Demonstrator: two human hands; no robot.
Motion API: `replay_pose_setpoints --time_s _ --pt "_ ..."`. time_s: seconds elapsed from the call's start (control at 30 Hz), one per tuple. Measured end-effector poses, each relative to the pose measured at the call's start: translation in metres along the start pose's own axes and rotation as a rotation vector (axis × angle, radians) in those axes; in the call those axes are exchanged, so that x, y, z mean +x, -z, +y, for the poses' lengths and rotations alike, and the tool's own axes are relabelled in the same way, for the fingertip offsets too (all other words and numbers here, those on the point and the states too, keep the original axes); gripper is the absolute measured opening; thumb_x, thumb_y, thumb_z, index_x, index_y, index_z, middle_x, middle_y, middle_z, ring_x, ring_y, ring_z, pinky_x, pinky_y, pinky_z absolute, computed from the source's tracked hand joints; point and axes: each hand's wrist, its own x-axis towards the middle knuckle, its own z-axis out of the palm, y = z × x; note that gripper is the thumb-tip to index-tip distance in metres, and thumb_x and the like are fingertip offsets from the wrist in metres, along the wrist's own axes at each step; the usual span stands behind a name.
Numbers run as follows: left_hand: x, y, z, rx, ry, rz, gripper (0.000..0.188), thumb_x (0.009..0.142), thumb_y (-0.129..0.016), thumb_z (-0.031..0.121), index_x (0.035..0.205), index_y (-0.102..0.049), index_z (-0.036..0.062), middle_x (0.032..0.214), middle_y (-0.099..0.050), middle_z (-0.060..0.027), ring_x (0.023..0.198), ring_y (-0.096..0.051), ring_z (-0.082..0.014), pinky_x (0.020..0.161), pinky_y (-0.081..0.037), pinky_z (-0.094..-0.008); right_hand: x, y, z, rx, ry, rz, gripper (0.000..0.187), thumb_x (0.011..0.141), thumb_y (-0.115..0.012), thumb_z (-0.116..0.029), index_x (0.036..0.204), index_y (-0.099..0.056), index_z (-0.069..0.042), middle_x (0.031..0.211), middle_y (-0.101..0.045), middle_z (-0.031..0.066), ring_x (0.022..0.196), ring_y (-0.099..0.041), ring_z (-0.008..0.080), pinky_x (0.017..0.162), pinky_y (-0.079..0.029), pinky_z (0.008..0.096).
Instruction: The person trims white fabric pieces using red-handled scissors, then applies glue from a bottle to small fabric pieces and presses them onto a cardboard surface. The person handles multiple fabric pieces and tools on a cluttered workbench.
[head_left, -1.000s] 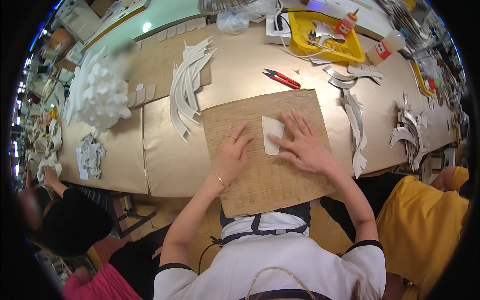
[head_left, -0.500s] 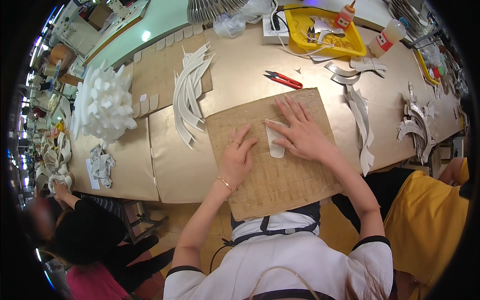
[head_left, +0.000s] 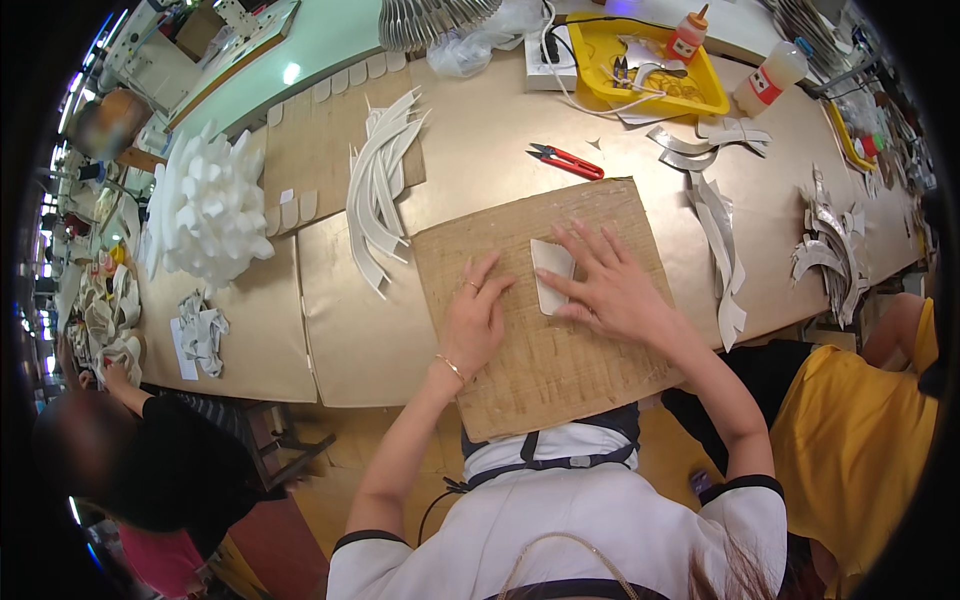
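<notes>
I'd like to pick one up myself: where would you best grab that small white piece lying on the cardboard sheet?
Probably at its far, upper end. The small white piece lies flat on the cardboard sheet, and the right hand presses its near end and right side. The left hand rests apart on the board. The top edge is bare, so pinch there, from the far side.

Cardboard sheet (head_left: 560, 340) on tabletop (head_left: 360, 330): cut piece (head_left: 552, 272) on it, under right hand (head_left: 612, 295); left hand (head_left: 475, 322) left of piece; thread snips (head_left: 566, 160) behind sheet; curved strips (head_left: 378, 190) behind-left.
</notes>
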Motion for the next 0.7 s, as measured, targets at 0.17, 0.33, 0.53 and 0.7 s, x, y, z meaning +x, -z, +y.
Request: replay_pose_setpoints --time_s 0.17,0.33,0.53,0.7 --pt "0.001 0.0 0.0 -0.007 -0.003 -0.004 0.032 0.08 -0.052 -0.013 0.104 -0.066 0.0025 0.131 -0.057 -0.0159 0.116 -0.058 -0.0353 0.113 -0.036 -0.0457 -0.022 0.005 -0.014 0.131 0.086 -0.057 0.049 0.096 -0.045 -0.052 0.136 -0.056 -0.026 0.158 -0.025 0.016 0.148 -0.018 0.0348 0.117 -0.017 0.0544" --pt "0.0 0.001 0.001 -0.215 0.165 0.064 0.033 0.082 -0.048 -0.014 0.106 -0.066 0.0009 0.131 -0.058 -0.0165 0.116 -0.06 -0.0321 0.101 -0.049 -0.0396 -0.003 0.002 -0.004 0.375 -0.162 0.11 0.048 0.097 -0.046 -0.051 0.135 -0.057 -0.024 0.157 -0.023 0.0184 0.147 -0.017 0.0378 0.117 -0.017 0.0549" --pt "0.002 0.003 -0.001 -0.082 0.07 0.07 0.034 0.085 -0.044 -0.014 0.109 -0.065 -0.0003 0.129 -0.059 -0.0165 0.116 -0.061 -0.03 0.091 -0.052 -0.0343 0.003 -0.01 -0.007 0.043 -0.037 0.078 0.05 0.097 -0.045 -0.052 0.136 -0.057 -0.024 0.155 -0.028 0.0206 0.146 -0.02 0.0375 0.118 -0.016 0.0541" --pt "0.003 0.005 0.001 -0.206 0.176 0.116 0.035 0.086 -0.045 -0.013 0.113 -0.062 0.0 0.127 -0.06 -0.0168 0.112 -0.062 -0.0281 0.091 -0.051 -0.0328 -0.011 0.0 -0.004 0.472 -0.103 0.206 0.05 0.095 -0.056 -0.039 0.138 -0.052 -0.013 0.136 -0.051 0.0202 0.132 -0.042 0.0358 0.11 -0.03 0.0499"
